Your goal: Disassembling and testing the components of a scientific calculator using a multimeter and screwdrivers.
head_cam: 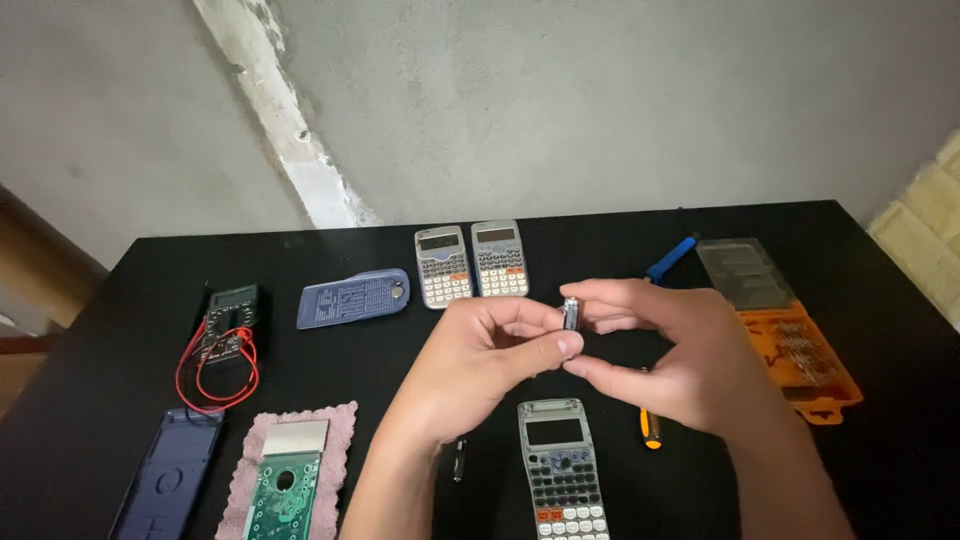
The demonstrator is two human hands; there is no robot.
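A: We've got the small battery (571, 313) pinched between both hands, left hand (480, 365) and right hand (665, 350), each grip closed on it, held up over the calculator (562, 468) on the black surface (120, 400).

B: Yep, up close so we can see it. Screwdriver (650, 427) is parked beside, circuit board (283, 492) on the pink cloth (345, 425) probably to keep it safe.

A multimeter (228, 325), two calculators (472, 263) and an orange bit case (800, 355) lie on the black table (600, 240).
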